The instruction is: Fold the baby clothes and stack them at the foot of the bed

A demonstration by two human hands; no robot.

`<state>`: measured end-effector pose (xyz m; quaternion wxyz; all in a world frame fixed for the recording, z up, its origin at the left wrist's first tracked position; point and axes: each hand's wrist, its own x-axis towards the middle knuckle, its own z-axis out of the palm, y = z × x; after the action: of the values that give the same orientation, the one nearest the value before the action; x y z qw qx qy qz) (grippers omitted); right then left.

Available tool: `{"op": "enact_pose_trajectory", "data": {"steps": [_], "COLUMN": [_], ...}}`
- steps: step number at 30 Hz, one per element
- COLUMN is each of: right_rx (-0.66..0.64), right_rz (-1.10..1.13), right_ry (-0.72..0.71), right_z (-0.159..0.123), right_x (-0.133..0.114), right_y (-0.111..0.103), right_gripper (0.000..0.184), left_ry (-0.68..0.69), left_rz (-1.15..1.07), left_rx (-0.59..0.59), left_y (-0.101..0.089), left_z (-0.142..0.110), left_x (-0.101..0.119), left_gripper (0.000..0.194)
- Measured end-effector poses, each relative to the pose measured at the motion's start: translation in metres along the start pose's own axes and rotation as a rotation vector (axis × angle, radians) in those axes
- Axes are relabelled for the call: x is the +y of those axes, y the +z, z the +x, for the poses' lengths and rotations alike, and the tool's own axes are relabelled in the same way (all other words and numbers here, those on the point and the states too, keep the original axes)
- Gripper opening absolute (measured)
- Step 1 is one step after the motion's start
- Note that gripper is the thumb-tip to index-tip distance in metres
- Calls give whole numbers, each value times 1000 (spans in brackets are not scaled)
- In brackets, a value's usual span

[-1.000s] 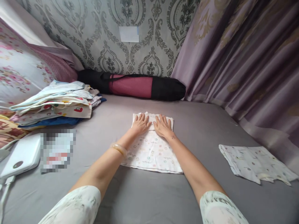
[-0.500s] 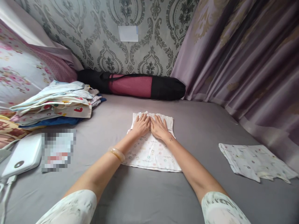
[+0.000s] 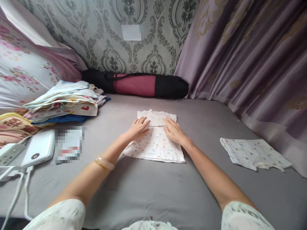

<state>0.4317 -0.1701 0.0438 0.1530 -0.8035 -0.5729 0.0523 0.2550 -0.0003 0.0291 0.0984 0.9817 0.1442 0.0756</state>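
Observation:
A small white printed garment [image 3: 155,145] lies flat and partly folded on the grey bed sheet [image 3: 153,188] in the middle. My left hand [image 3: 139,128] rests flat on its left side with fingers stretched out. My right hand [image 3: 174,130] lies flat on its right side, fingers also spread. The two hands are a little apart, each near a side edge of the cloth. A pale bangle [image 3: 104,163] sits on my left wrist.
A second printed cloth [image 3: 251,154] lies at the right. A stack of folded clothes [image 3: 64,102] sits at the left, beside floral bedding [image 3: 19,73]. A black and pink mat bag [image 3: 136,84] lies by the wall. A white power bank [image 3: 39,148] with cables is at the left. Purple curtains [image 3: 251,64] hang on the right.
My hands, close together at the cloth's middle before, have slid apart toward its sides and slightly nearer me. The view has shifted a little.

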Motion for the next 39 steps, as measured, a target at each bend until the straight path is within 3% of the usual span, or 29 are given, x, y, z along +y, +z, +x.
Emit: {"op": "enact_pose_trajectory", "data": {"steps": [2, 5, 10, 14, 22, 27, 30, 39], "right_rx": [45, 85, 45, -21, -99, -120, -141, -200], "right_rz": [38, 94, 131, 164, 262, 337, 366, 399], "right_ry": [-20, 28, 195, 267, 316, 307, 268, 164], "right_z": [-22, -52, -88, -105, -124, -132, -137, -145], "right_x": [8, 18, 29, 26, 6, 0, -2, 12], "right_y": [-6, -13, -16, -16, -15, -20, -23, -21], "right_gripper": [51, 44, 35, 34, 38, 42, 40, 40], "left_ry": [68, 58, -59, -193, -363, -426, -388, -332], "left_rz": [-27, -65, -134, -218, -407, -451, -461, -668], "left_rx": [19, 29, 74, 117, 49, -73, -105, -149], "left_y": [-3, -6, -5, -6, -20, -26, -28, -29], "left_z": [-23, -54, -90, -107, -122, -124, -125, -130], "left_x": [-7, -19, -33, -29, -1, 7, 8, 3], "left_gripper": [47, 46, 47, 44, 47, 56, 61, 44]}}
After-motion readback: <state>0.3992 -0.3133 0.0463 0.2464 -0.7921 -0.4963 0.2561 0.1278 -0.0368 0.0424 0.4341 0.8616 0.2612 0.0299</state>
